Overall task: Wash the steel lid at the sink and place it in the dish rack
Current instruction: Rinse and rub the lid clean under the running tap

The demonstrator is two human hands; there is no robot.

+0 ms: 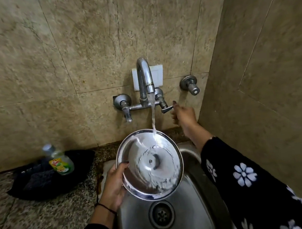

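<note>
A round steel lid [152, 176] is held tilted over the steel sink [190, 158], inner side up. My left hand [114, 185] grips its left rim, thumb on the inside. Water runs from the curved tap spout [144, 74] onto the lid's upper right part. My right hand [182, 116] reaches to the wall, fingertips touching the right tap lever [166, 110]. The sink drain [161, 214] shows below the lid. No dish rack is in view.
A green dish-soap bottle [60, 161] lies on a dark cloth [42, 178] on the speckled counter [36, 215] left of the sink. A second lever [127, 114] and a separate valve knob [191, 86] are on the tiled wall. A side wall closes in on the right.
</note>
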